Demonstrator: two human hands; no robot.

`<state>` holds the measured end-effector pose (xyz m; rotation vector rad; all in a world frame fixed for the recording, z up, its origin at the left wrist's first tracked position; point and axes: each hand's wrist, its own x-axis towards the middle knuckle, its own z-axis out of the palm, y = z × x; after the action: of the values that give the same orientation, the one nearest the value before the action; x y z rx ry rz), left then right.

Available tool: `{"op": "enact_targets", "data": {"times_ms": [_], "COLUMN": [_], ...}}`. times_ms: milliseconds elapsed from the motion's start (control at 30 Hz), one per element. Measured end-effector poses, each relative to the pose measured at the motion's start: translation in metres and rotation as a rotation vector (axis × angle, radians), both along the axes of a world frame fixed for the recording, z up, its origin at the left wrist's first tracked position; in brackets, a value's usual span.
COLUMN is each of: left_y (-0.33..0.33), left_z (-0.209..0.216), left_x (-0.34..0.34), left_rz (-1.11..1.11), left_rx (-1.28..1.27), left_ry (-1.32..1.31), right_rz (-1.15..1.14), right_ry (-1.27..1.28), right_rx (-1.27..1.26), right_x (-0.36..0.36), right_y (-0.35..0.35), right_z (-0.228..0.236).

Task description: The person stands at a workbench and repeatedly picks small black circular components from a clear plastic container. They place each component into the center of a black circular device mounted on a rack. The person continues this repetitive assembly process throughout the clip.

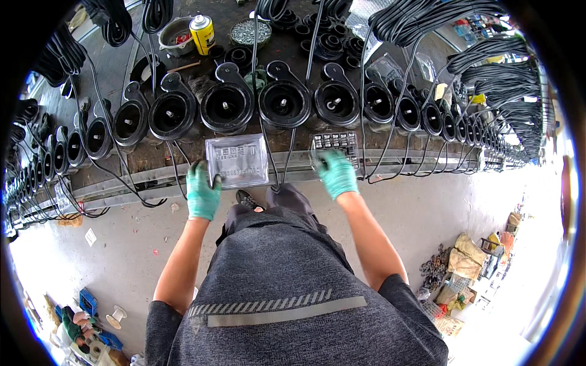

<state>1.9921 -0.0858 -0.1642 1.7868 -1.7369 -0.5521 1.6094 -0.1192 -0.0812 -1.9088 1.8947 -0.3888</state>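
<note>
My left hand, in a green glove, grips the left edge of a shallow clear plastic lid, its thumb over the near corner. To the right, my gloved right hand reaches over a clear compartment tray with rows of small metal parts. Its fingers are smeared by motion at the tray's near side, so what they hold, if anything, is hidden. Just beyond both stands a row of round black cup-shaped housings, each with a small metal post in the middle and a black cable.
Coiled black cables hang above the bench. At the back are a yellow spray can, a grey bowl, a dish of small metal parts and stacked black parts. The bench's metal edge runs before me. Sacks lie on the floor at right.
</note>
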Motion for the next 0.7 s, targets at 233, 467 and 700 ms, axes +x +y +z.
{"op": "enact_targets", "data": {"times_ms": [233, 467, 700], "left_y": [-0.041, -0.044, 0.003], "left_z": [-0.012, -0.025, -0.003], "left_x": [-0.004, 0.008, 0.003], "left_rz": [0.262, 0.349, 0.440], "left_rx": [0.439, 0.548, 0.557], "left_ry": [-0.051, 0.631, 1.239], "right_rz": [0.202, 0.430, 0.595], "right_ry": [0.304, 0.431, 0.472], "right_rx": [0.076, 0.244, 0.297], "right_x": [-0.088, -0.077, -0.084], "right_y": [-0.028, -0.056, -0.079], "right_z": [-0.039, -0.020, -0.033]}}
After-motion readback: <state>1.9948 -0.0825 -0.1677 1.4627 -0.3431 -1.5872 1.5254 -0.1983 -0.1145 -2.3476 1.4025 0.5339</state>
